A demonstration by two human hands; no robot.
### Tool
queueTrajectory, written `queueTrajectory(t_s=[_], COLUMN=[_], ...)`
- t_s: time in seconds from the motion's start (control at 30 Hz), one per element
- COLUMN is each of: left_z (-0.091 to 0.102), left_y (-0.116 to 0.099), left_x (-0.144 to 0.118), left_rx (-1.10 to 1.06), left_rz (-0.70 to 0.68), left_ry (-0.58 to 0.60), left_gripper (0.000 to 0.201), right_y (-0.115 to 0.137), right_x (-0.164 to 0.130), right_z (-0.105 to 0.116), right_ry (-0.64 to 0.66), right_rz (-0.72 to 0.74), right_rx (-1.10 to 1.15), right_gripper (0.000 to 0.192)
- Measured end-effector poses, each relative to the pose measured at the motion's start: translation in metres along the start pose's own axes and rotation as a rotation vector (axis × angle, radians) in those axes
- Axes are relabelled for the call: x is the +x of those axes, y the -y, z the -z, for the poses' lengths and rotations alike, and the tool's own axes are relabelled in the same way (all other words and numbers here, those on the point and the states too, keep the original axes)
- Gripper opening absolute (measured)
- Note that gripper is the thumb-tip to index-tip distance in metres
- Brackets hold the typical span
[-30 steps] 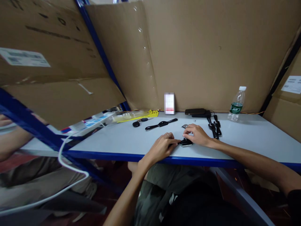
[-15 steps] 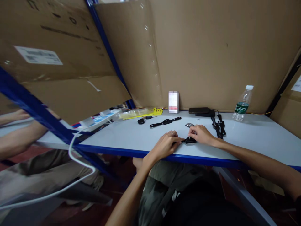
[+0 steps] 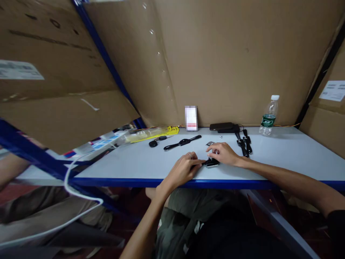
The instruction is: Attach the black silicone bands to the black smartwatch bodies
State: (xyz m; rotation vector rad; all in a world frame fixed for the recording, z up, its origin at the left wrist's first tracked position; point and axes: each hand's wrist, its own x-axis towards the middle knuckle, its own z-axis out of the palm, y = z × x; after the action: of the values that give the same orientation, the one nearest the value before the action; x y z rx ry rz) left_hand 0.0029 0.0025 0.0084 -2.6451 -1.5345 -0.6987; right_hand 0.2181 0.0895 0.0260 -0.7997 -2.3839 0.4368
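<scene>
Fig.: L hand (image 3: 183, 168) & R hand (image 3: 223, 153) pinched shut on small black watch body (image 3: 211, 163) near table (image 3: 283, 162) front edge; probably light, rigid, fragile, best gripped by side edges.

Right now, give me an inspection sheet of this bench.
Surface: pale table with a blue front edge.
Job's things: small black device lying near the front edge.
Clutter: black watch, key fob, yellow packets, dark phone, black straps, water bottle.
Hands: left hand and right hand both on the device.
Cables: white cable hanging at left.
Surroundings: cardboard wall; another person's arm at left.
</scene>
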Motion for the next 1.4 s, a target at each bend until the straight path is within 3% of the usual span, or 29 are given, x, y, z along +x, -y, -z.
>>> queueTrajectory(t_s=[0.27, 0.37, 0.5, 0.6, 0.73, 0.83, 0.93, 1.2, 1.4], left_z=[0.0, 0.0, 0.0, 0.0, 0.0, -0.001, 0.0, 0.001, 0.001], left_y=[0.0, 0.0, -0.001, -0.001, -0.001, -0.001, -0.002, -0.002, -0.001], left_x=[0.0, 0.001, 0.001, 0.001, 0.001, 0.001, 0.001, 0.001, 0.001], left_rx=[-0.013, -0.022, -0.011, -0.009, -0.023, -0.022, -0.007, 0.007, 0.001], left_rz=[-0.011, -0.004, 0.009, 0.004, -0.004, -0.001, 0.002, 0.012, 0.009], left_ry=[-0.014, -0.01, -0.002, 0.0, -0.022, -0.022, -0.017, 0.018, 0.013], left_gripper=[0.032, 0.032, 0.032, 0.033, 0.032, 0.033, 0.034, 0.034, 0.034], right_y=[-0.007, -0.004, 0.003, 0.004, 0.002, 0.001, 0.0, -0.008, -0.003], right_x=[0.003, 0.001, -0.005, -0.007, -0.005, -0.003, -0.003, -0.005, -0.007], right_z=[0.0, 0.001, 0.0, -0.002, 0.001, 0.005, 0.007, 0.004, 0.008], right_ry=[0.128, 0.104, 0.061, 0.084, 0.032, -0.013, 0.042, 0.099, 0.086], right_rz=[-0.137, -0.114, 0.002, 0.028, -0.012, 0.068, 0.149, 0.188, 0.199], right_rx=[0.252, 0.11, -0.237, -0.354, -0.251, -0.063, 0.037, -0.127, -0.102], right_gripper=[0.011, 0.007, 0.016, 0.021, 0.023, 0.018, 0.026, 0.031, 0.015])
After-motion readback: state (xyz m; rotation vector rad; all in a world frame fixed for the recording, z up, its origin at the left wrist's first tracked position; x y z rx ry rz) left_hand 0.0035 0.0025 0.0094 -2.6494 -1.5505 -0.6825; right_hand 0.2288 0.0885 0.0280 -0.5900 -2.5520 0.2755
